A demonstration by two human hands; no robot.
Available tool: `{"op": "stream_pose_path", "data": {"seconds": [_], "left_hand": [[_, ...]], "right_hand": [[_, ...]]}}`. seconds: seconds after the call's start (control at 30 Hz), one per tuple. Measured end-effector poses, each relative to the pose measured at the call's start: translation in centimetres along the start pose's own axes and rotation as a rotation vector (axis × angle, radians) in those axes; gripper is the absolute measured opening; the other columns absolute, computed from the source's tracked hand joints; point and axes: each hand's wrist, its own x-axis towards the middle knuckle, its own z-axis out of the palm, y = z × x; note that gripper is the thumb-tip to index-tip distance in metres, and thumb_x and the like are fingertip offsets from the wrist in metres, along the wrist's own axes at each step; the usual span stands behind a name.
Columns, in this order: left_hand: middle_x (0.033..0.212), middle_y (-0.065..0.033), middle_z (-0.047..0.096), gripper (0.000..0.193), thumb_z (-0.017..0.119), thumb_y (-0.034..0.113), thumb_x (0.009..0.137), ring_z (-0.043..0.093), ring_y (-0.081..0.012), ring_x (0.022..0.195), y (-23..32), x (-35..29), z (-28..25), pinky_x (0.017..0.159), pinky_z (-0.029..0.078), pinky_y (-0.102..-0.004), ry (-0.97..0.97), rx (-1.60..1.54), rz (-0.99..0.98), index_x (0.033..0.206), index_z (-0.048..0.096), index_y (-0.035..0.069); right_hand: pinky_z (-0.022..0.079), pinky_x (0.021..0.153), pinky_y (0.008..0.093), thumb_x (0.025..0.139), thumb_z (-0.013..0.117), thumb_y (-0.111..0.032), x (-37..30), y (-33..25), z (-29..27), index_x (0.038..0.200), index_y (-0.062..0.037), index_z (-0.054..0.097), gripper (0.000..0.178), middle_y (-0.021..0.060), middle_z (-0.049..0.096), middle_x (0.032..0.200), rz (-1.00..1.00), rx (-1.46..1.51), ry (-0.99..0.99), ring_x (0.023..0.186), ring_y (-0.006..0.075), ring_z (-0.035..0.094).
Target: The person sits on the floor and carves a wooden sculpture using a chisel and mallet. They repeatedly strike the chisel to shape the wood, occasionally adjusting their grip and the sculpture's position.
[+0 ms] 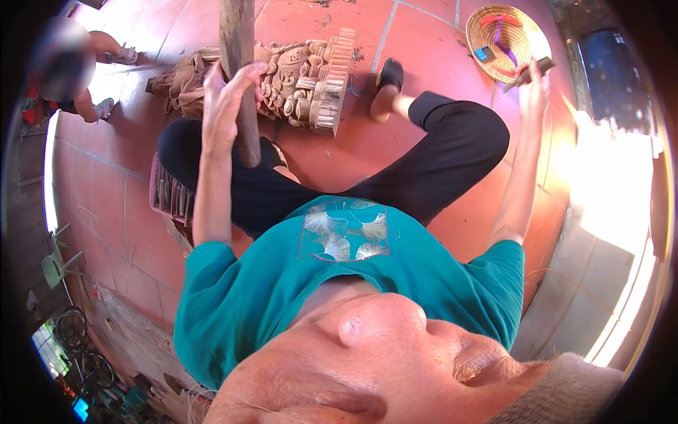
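Note:
My left hand (227, 106) is closed around a thick wooden stick (244, 131), which stands nearly upright in the picture and runs out of the top edge. Just behind it, a carved wooden sculpture (300, 81) lies on its side on the floor, with a ridged base at its right end. Far out to the right, my right hand (534, 86) grips a small dark bar-shaped piece (534, 71); its exact kind is unclear. That hand is at the near right rim of a round woven basket (484, 46) holding a purple strip and a small blue item.
I sit on red floor tiles (452, 219) with my legs bent around the sculpture. Beside my left thigh stands a pink basket (161, 201) of upright tools. Another person (85, 106) is at the far left. A bright doorway (607, 177) opens at right.

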Motion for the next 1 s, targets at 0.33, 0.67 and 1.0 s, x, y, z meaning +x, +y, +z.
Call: {"op": "stream_pose_path", "data": {"seconds": [0.33,0.67,1.0], "left_hand": [[0.071,0.0016,0.059,0.037,0.080,0.034,0.088,0.056,-0.0052,0.062,3.3,7.0,0.0,0.059,0.047,-0.0228,-0.094,0.290,0.068,0.105,0.063,0.006],[0.076,0.0028,0.061,0.052,0.081,0.042,0.083,0.056,-0.0041,0.063,0.1,10.5,1.0,0.059,0.047,-0.0231,-0.345,0.516,0.013,0.115,0.067,0.004],[0.072,0.0005,0.063,0.050,0.076,0.037,0.087,0.055,-0.0055,0.059,-4.6,14.0,1.7,0.057,0.048,-0.0251,-0.354,0.674,0.007,0.124,0.065,0.004]], "right_hand": [[0.051,0.073,0.0274,0.101,0.068,-0.025,0.1,1.2,23.2,0.104,-0.0070,0.062,0.020,0.0065,0.071,0.092,0.055,0.218,-0.282,0.080,0.0146,0.066],[0.060,0.065,0.0319,0.097,0.072,-0.012,-0.9,16.0,29.7,0.128,-0.0040,0.036,0.048,0.0108,0.067,0.091,0.303,0.332,-0.306,0.078,0.0209,0.073],[0.056,0.076,0.0311,0.091,0.066,0.005,-0.9,17.4,31.9,0.120,-0.0041,0.043,0.037,0.0082,0.066,0.095,0.125,0.173,-0.243,0.084,0.0181,0.067]]}}
